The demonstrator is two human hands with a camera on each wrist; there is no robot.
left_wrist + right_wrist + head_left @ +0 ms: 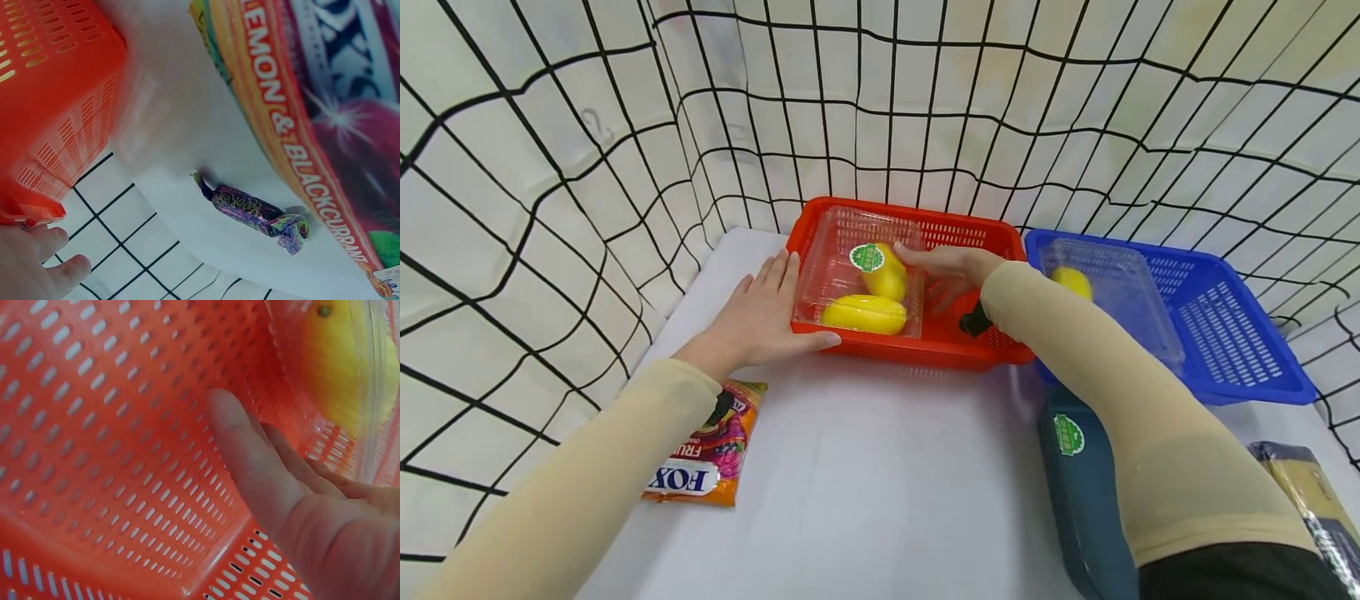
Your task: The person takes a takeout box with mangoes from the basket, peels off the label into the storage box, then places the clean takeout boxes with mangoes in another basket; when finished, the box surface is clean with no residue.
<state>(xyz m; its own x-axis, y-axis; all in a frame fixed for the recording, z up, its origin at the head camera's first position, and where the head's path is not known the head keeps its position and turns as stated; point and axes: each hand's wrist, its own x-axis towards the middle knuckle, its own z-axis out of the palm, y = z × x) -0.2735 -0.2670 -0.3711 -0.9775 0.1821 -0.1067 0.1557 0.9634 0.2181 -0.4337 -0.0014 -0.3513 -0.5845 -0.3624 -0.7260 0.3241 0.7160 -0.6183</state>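
A clear plastic box [820, 283] holding two yellow lemon-like fruits [863, 314] sits in the left part of a red basket [917, 350]. A round green label [867, 257] shows over one fruit. My left hand [760, 312] rests with straight fingers along the basket's left rim, its thumb at the front edge. In the left wrist view only its fingertips [69, 275] appear beside the red wall. My right hand [951, 271] reaches into the basket, thumb extended, right beside the box. In the right wrist view its fingers [231, 419] are straight, with a fruit [337, 369] behind clear plastic beyond them.
To the right, a blue basket [1240, 333] holds another clear box [1120, 283] with a yellow fruit [1072, 282]. A dark teal bin [1082, 500] stands below my right arm. Nearby lie a FOX'S candy bag [715, 450] and wrapped candy [250, 209]. Black wire mesh [887, 108] encloses the table.
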